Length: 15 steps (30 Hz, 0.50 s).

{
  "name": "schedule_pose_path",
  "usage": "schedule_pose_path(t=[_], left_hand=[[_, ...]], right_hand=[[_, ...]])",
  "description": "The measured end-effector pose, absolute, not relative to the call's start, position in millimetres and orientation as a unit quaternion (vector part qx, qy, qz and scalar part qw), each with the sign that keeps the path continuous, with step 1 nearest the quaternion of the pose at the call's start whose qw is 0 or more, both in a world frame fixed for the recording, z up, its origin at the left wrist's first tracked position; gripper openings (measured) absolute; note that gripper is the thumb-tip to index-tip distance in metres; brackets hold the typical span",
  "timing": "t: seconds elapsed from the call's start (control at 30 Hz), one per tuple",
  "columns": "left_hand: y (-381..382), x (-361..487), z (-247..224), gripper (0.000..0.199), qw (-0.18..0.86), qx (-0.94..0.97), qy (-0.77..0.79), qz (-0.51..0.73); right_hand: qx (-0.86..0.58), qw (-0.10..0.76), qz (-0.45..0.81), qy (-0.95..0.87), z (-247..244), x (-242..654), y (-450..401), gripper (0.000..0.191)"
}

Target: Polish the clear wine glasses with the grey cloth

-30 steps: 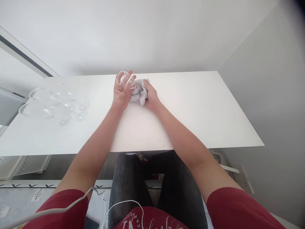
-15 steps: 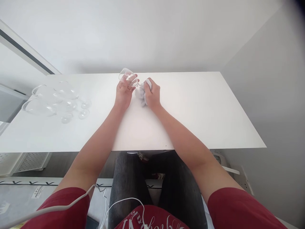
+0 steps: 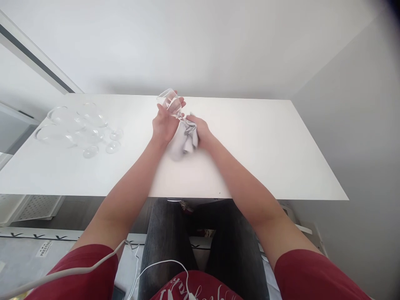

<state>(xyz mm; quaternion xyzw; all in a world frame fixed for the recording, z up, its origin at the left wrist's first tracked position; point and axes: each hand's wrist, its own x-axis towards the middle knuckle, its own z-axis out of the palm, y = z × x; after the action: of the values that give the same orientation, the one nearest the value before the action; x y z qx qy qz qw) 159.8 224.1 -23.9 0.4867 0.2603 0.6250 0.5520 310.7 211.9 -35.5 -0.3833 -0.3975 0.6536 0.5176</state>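
Observation:
Near the far edge of the white table, a clear stemmed glass [image 3: 169,101] rests tilted in my left hand [image 3: 165,123], its bowl pointing up and to the left with the fingers around its far side. My right hand [image 3: 201,130] grips a crumpled white-grey cloth [image 3: 184,139] at the stem end of the glass. Part of the cloth hangs down toward me and is blurred. The foot of the glass is hidden by the cloth.
Several clear stemmed glasses [image 3: 64,133] lie on their sides on the left of the white table [image 3: 265,154]. A wall stands behind the table. A white cable [image 3: 78,271] crosses my left sleeve, and a white perforated basket [image 3: 39,207] sits below the table at left.
The cloth has spread and swung down and left, with my right hand slightly lower and its grip shifted. The glass in my left hand has turned a little. The whole view has shifted slightly.

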Motion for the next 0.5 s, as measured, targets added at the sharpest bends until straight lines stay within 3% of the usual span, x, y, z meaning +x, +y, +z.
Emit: schedule_pose_path(t=[0.07, 0.17, 0.37, 0.5], left_hand=[[228.9, 160.5, -27.3, 0.077, 0.562, 0.457, 0.29, 0.626], [231.7, 166.9, -31.3, 0.077, 0.583, 0.447, 0.325, 0.596], [215.7, 178.6, -24.2, 0.055, 0.531, 0.532, 0.308, 0.582], [214.5, 175.5, -20.0, 0.055, 0.519, 0.545, 0.285, 0.593]], right_hand=[[-0.433, 0.593, 0.577, -0.358, -39.1, 311.1, 218.5, 0.043], [-0.396, 0.63, 0.566, -0.355, -34.1, 321.5, 223.9, 0.048], [-0.318, 0.583, 0.631, -0.401, -21.8, 323.2, 216.2, 0.048], [-0.323, 0.546, 0.643, -0.429, -22.8, 318.3, 213.0, 0.048]])
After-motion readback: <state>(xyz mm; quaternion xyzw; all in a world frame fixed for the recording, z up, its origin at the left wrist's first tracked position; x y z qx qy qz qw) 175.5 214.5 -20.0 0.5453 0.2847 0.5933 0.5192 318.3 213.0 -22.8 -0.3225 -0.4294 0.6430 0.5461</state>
